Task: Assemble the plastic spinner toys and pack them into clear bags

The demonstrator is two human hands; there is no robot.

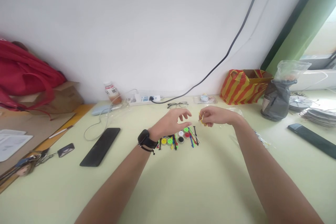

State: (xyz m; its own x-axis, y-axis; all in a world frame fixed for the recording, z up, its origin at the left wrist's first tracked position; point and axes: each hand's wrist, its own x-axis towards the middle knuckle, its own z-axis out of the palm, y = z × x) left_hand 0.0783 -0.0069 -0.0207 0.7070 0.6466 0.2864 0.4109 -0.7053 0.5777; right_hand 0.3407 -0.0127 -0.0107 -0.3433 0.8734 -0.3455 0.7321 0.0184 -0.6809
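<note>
Head view: my right hand [214,114] pinches a thin yellow piece [201,119], right of the small round multicoloured discs [170,141] and slim coloured arrow-shaped sticks [175,143] on the pale-green tabletop [194,189]. My left hand [170,123], fingers curved wide, holds nothing visible, near-side of black-framed eyeglasses [178,104].

The left hand [172,122] partly covers the small coloured plastic discs and arrows [181,139]. Right of them, a thin yellow piece [201,118] in the right hand [212,115] is too small to identify; far left, a red fabric bag [25,71] is cut off.
</note>
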